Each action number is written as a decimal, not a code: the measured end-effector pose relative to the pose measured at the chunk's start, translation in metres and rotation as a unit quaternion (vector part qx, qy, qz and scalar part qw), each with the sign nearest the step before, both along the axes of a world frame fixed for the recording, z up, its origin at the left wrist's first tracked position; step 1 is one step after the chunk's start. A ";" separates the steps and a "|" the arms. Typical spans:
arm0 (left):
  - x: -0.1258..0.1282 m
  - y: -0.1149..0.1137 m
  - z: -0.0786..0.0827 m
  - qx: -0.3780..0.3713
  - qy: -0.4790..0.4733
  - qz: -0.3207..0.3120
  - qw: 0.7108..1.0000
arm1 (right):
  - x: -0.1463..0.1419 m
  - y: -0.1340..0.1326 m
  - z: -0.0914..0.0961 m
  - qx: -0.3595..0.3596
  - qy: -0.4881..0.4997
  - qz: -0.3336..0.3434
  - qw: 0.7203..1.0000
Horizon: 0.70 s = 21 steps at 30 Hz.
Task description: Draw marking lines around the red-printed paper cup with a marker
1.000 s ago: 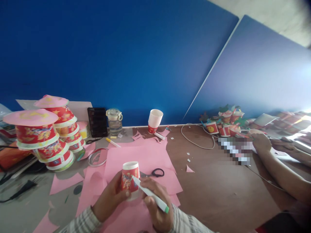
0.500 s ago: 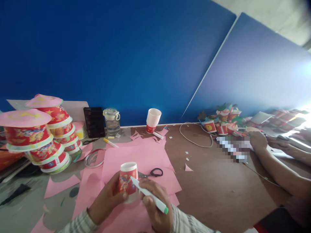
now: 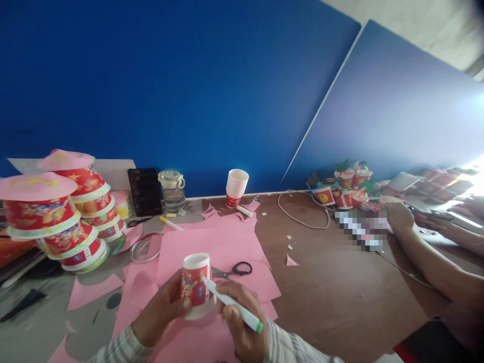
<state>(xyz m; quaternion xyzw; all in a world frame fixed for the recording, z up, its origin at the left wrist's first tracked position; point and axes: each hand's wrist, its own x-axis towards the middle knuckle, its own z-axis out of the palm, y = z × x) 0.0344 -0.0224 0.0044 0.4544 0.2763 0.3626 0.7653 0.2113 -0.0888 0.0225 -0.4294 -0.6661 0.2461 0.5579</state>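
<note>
Head camera looks down on a brown wooden table (image 3: pixel 340 292) covered in the middle by large pink paper sheets (image 3: pixel 219 247). The left hand (image 3: pixel 162 312) is closed around a small red printed paper cup (image 3: pixel 194 285) that stands upside down on the pink paper, its white base on top and its wide rim on the sheet. The right hand (image 3: pixel 238 317) is clamped on a white marker pen with a green end cap (image 3: pixel 231 304); the writing tip touches the paper at the cup's rim, on the right side of the cup.

As far as I can judge, the work is in the step of drawing around the cup's rim on the pink paper. No drawn line can be seen on the sheet near the cup, so I cannot tell how much of the circle is made. The cutting of this piece seems not yet done: the black-handled scissors (image 3: pixel 236 269) lie untouched on the paper just behind the cup.

At the left stands a pile of red printed paper bowls with round pink paper covers (image 3: pixel 49 212), so several pieces look finished. A stack of plain white paper cups (image 3: pixel 236 186) waits near the blue wall (image 3: pixel 170 85), beside a small glass jar (image 3: pixel 171 189). Pink paper scraps (image 3: pixel 93 290) lie around. On the right, another person's arm (image 3: pixel 427 262) rests on the table, well apart from the cup.
</note>
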 end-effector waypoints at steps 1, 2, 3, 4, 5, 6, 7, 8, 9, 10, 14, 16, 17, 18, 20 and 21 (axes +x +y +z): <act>0.000 0.000 0.000 -0.001 -0.001 -0.002 1.000 | 0.000 0.000 0.001 0.001 0.003 0.001 1.000; 0.000 0.000 0.000 -0.003 -0.002 -0.003 1.000 | 0.000 0.001 0.002 0.002 0.004 0.001 1.000; -0.001 0.001 0.000 -0.006 -0.002 -0.004 1.000 | 0.000 0.001 0.002 0.002 0.004 0.003 1.000; -0.001 0.001 0.000 -0.008 -0.003 -0.004 1.000 | 0.000 0.001 0.003 0.001 0.003 0.004 1.000; -0.001 0.001 -0.001 -0.012 -0.004 -0.006 1.000 | 0.000 0.001 0.003 0.001 0.002 0.006 1.000; -0.001 0.001 -0.001 -0.016 -0.006 -0.008 1.000 | 0.001 0.001 0.003 0.001 0.002 0.007 1.000; -0.002 0.001 -0.002 -0.020 -0.009 -0.009 1.000 | 0.001 0.001 0.003 0.002 0.003 0.007 1.000; -0.002 0.001 -0.002 -0.024 -0.012 -0.009 1.000 | 0.001 0.000 0.003 0.002 0.005 0.006 1.000; -0.002 0.001 -0.003 -0.028 -0.015 -0.008 0.999 | 0.001 0.000 0.003 0.002 0.008 0.003 1.000; -0.003 0.001 -0.003 -0.030 -0.019 -0.006 0.999 | 0.002 0.000 0.002 0.000 0.010 0.000 1.000; -0.004 0.001 -0.005 -0.036 -0.024 -0.005 0.999 | 0.002 0.000 -0.001 -0.012 0.016 -0.010 1.000; -0.005 0.001 -0.006 -0.036 -0.023 -0.005 0.999 | 0.002 -0.001 -0.003 -0.014 0.020 -0.014 1.000; -0.005 0.001 -0.006 -0.036 -0.025 -0.004 0.999 | 0.002 -0.001 -0.004 -0.014 0.022 -0.019 0.999; -0.005 0.001 -0.006 -0.036 -0.027 -0.004 0.999 | 0.002 -0.001 -0.005 -0.016 0.023 -0.025 0.999; -0.006 0.001 -0.006 -0.037 -0.031 -0.005 0.999 | 0.002 -0.002 -0.008 -0.020 0.023 -0.040 0.999; -0.006 0.001 -0.006 -0.038 -0.032 -0.005 0.999 | 0.002 -0.002 -0.008 -0.022 0.022 -0.046 0.998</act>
